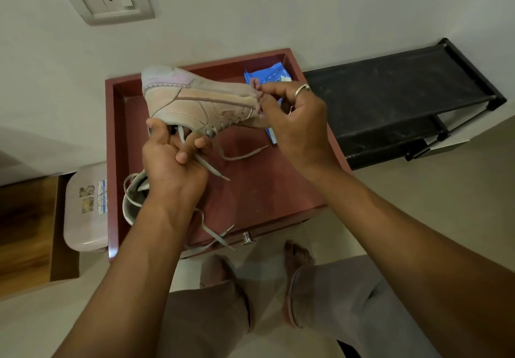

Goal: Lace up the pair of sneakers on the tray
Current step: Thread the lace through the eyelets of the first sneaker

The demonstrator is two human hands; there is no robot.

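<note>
Below a pale wall (278, 9), we hold one scuffed, soft pink sneaker (195, 101) above the smooth red tray (117, 162), left hand (172, 162) gripping its lower edge and a flat woven lace (211, 169), right hand (295, 123) pinching its pink end, so we should feed the lace untwisted; the other sneaker (131, 204) lies on the tray.

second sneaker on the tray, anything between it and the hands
Nothing visible on the tray blocks the second sneaker, which lies partly hidden under the left forearm. Both hands are occupied, though: the left hand grips the raised sneaker and a lace, and the right hand pinches its end.
</note>
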